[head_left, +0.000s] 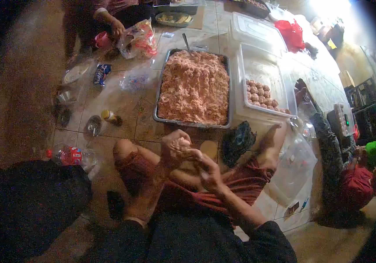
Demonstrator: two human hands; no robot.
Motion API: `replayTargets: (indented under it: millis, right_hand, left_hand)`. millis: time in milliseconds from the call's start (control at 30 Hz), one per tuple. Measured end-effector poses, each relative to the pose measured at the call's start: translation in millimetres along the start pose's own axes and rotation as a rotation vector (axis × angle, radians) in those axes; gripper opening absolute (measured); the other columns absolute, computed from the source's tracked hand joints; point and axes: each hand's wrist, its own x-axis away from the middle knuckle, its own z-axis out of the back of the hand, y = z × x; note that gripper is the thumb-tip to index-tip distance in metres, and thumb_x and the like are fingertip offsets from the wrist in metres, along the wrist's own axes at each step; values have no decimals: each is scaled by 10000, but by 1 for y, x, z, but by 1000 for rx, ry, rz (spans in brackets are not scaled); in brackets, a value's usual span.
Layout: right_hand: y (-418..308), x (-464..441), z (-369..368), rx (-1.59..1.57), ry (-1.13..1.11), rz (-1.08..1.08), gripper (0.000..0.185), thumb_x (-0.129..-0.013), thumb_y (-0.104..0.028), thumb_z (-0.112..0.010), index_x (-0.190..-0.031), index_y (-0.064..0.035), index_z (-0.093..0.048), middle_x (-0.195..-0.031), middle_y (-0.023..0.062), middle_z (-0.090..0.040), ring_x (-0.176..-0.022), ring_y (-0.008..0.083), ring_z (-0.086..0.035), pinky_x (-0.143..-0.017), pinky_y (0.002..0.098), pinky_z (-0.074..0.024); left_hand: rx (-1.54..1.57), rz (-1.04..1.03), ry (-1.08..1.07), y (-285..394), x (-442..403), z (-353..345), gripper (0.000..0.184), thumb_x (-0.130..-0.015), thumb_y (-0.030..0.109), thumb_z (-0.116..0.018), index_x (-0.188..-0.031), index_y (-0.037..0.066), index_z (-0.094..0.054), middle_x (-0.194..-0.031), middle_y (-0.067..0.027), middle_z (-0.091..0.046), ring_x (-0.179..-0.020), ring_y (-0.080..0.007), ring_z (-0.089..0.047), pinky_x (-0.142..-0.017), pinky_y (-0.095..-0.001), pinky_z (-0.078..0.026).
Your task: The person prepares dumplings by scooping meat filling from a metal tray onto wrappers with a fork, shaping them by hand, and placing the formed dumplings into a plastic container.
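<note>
My left hand (174, 147) is closed in front of my lap, around what looks like a small lump of ground meat mixture (181, 144). My right hand (208, 173) meets it from the right, its fingers curled in and their tips at the lump; what they pinch, if anything, is hidden. Just beyond both hands lies a deep metal tray (192, 124) heaped with pink ground meat mixture (194, 87). A spoon (186, 43) stands in its far edge. Right of the tray, a clear plastic box (240, 70) holds several meatballs (260, 94) at its near end.
A dark plastic bag (239, 139) lies near my right knee. At left are a red-capped bottle (71, 156), a small yellow-capped jar (108, 115) and a glass (93, 126). Another person's hand (117, 30) is by a plastic bag (138, 40). A digital scale (344, 121) stands at right.
</note>
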Motion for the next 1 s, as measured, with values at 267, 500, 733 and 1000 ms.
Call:
replayTargets:
  millis: [267,500,733,1000]
  right_hand:
    - [-48,4,30,446,49,88,143,-892,56,-636,-1031,27,-642,-1020,81,-638,-934,208,-632,-809,311,-500]
    - [-82,1,29,656,85,404,154,-899,16,-630,-1050,-4,-653,-933,153,-625,-827,282,-648,-726,335,-513]
    - [-88,21,57,631,58,160,94,-945,-20,-620,-1032,5,-645,-885,108,-643,-800,197,-632,-700,329,-515]
    - [-110,23,33,455,49,33,90,-969,-61,-645,-1019,0,-602,-818,53,-649,-775,79,-588,-668,266,-496]
  left_hand:
    - [-119,-5,-51,10,0,25,481,-726,300,-926,-1031,58,-642,-787,-24,-636,-740,-94,-599,-673,-269,-524]
    - [-144,121,-285,15,1,21,324,-799,228,-862,-949,42,-644,-799,-43,-674,-706,-106,-613,-659,-310,-523]
    - [-172,113,-231,57,-2,38,429,-769,266,-893,-1041,32,-659,-808,-28,-667,-755,-127,-614,-700,-315,-523]
    - [68,225,-190,56,-4,22,445,-728,301,-932,-996,59,-671,-803,8,-644,-776,-80,-595,-723,-267,-517]
